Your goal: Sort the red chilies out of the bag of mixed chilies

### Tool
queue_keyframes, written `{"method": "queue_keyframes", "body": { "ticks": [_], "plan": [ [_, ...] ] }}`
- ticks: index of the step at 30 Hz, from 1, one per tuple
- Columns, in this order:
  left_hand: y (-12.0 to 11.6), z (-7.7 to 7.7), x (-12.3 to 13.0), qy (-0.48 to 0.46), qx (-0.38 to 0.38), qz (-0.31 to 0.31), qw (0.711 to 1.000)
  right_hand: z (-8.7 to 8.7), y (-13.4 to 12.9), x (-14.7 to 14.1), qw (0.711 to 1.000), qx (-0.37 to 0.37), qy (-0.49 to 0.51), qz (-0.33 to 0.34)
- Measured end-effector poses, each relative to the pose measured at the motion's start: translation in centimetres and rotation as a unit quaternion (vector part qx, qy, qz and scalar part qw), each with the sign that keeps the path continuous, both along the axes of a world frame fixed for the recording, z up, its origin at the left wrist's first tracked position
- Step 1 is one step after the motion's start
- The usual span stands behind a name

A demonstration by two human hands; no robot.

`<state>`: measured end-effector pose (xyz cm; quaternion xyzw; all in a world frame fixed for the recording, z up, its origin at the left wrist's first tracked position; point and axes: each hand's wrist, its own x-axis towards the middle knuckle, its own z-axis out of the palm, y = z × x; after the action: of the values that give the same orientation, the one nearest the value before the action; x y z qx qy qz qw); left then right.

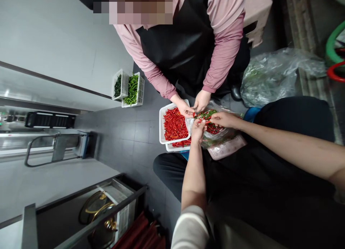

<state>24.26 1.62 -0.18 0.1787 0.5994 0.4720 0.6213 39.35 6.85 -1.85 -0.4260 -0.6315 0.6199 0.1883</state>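
My left hand [198,131] is closed in a pinch on a red chili pepper [207,122]. Beside it, my right hand [221,119] is also closed, its fingertips at the same pepper's green stem end; the small details there are hard to make out. Beneath both hands lies an opened clear plastic bag [222,134] of red chilies with green stems. A white basket [161,128] heaped with red chilies stands to the left, stacked over another basket [170,147] of them. Opposite me, a co-worker's two hands [202,100] work over the same bag.
At the wall stand white baskets of green peppers [131,89] and dark green pieces [118,86]. A large clear bag [269,76] lies on the right, near a pink stool [258,12]. A cart [56,148] and a metal rack [88,206] are on the left.
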Motion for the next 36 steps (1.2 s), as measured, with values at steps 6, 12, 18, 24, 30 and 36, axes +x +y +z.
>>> {"method": "queue_keyframes", "body": {
  "ticks": [6, 12, 18, 24, 30, 36],
  "plan": [
    [0.1, 0.1, 0.0, -0.105, 0.003, 0.039, 0.994, 1.5, -0.2, 0.2, 0.992, -0.045, 0.093, 0.070],
    [-0.2, 0.7, -0.2, -0.246, 0.001, 0.033, 0.969, 2.9, -0.2, 0.8, 0.972, -0.096, 0.167, 0.137],
    [-0.3, 1.3, 0.3, -0.246, -0.046, 0.058, 0.967, 2.0, 0.2, 1.3, 0.950, -0.181, 0.197, 0.160],
    [-1.3, 1.6, 0.8, -0.282, -0.032, 0.056, 0.957, 1.6, 0.0, 1.5, 0.941, -0.220, 0.185, 0.180],
    [-1.6, 0.8, 0.2, -0.340, -0.022, 0.018, 0.940, 1.2, -0.5, 1.3, 0.931, -0.235, 0.216, 0.178],
    [-2.0, 0.6, 0.1, -0.335, -0.035, 0.061, 0.940, 1.7, -1.4, 1.1, 0.931, -0.261, 0.218, 0.135]
  ]
}}
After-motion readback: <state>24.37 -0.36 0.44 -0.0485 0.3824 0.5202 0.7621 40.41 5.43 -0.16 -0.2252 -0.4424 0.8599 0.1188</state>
